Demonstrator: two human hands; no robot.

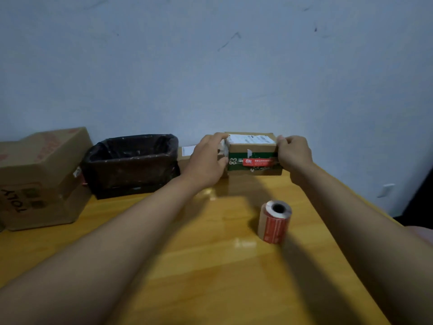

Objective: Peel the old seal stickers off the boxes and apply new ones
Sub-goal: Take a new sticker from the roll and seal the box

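Both arms reach forward across the wooden tabletop (187,266) to a small cardboard box (251,153) that stands at the far edge, close to the pale wall (210,66). The box sits between the two hands — the left hand (206,160) grips its left end, thumb over the top edge and fingers curled round the side, while the right hand (294,152) holds the right end, its fingertips pinched at the upper right corner. Whether those fingertips pinch the box edge or a bit of tape there cannot be told.

On the box's front face runs a green band, and across it lies a red seal sticker (257,162), roughly level and between the two hands. A white shipping label (251,138) covers part of the top.

Nearer the camera, well apart from the hands, a roll of red stickers (274,221) stands upright on the tabletop, its hollow core facing up.

Left of the held box, just behind the left hand, another small box (186,153) peeks out. Further left stands a bin lined with a black bag (131,165), and beside that a large cardboard carton (42,177) with red print.
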